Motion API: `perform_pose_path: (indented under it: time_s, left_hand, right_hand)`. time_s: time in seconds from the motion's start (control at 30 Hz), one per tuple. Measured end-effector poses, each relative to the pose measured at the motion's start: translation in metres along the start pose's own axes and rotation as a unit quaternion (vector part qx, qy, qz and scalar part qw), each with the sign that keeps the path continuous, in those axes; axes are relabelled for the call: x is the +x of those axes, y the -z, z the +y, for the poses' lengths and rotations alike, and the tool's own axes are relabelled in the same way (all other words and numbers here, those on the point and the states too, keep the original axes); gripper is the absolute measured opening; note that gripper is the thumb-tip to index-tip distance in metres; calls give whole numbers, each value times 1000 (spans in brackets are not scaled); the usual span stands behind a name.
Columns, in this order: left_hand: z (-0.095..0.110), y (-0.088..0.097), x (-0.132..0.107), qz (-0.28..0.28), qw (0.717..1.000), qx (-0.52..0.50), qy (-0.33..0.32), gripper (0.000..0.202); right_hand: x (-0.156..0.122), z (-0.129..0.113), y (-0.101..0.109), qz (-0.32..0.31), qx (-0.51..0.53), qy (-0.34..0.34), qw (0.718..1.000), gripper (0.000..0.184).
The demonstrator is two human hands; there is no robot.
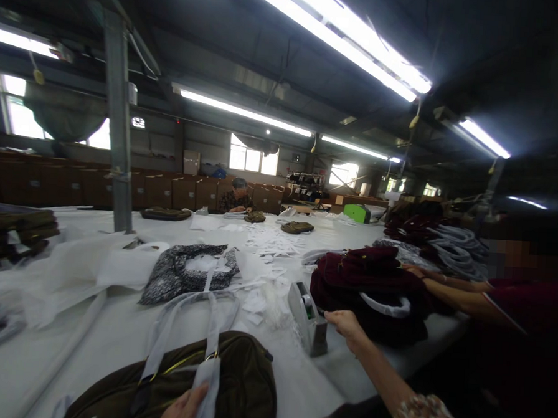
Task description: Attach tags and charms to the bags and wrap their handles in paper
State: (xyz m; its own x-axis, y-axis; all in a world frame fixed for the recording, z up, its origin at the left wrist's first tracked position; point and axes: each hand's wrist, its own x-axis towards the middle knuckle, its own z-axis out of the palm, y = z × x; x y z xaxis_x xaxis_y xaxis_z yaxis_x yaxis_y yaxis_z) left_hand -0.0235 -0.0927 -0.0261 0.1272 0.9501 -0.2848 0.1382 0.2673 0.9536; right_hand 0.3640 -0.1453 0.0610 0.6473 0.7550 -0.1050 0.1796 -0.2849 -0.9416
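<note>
An olive-brown bag (246, 382) with yellow zips lies at the front of the white table. Its straps are wrapped in pale foam sheet. My left hand (185, 409) is closed on the wrapped strap (208, 380) at the bottom of the view. To the right of the bag stands a grey tape dispenser (311, 326) with a roll inside. At its right side, my right hand (347, 328) has its fingers pinched together; whatever they hold is too small to make out.
Dark red bags (364, 279) are piled at the right, with a co-worker's arms (457, 290) over them. A black-and-white patterned bundle (167, 275), foam sheets (79, 267) and scattered white paper pieces (277, 243) cover the table. A grey post (117, 126) rises at left.
</note>
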Motion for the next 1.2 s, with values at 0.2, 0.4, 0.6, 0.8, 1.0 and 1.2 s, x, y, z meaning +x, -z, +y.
perform_pose_path:
  time_s: [0.2, 0.4, 0.6, 0.8, 1.0, 1.2]
  left_hand:
    - [10, -6, -10, -2, 998, -55, 35, 18]
    - [10, -9, -14, -8, 996, -80, 41, 19]
    - [6, -10, -16, -6, 994, -106, 0, 24]
    - [0, -19, -18, 15, 981, -189, -36, 34]
    - [1, -24, -21, 46, 979, -197, -37, 35]
    - [5, -26, -25, 38, 976, -210, -39, 37]
  right_hand:
    - [-26, 32, 1, -7, 3, -18, 1000, 28]
    - [-23, 52, -18, 31, -14, -4, 999, 23]
    - [-40, 65, -7, 46, -89, 12, 995, 25]
    - [-70, 56, -26, -94, -137, 103, 981, 23]
    - [-123, -39, -107, -378, -90, 229, 893, 25]
    - [-125, -54, -182, -432, -143, 251, 854, 24]
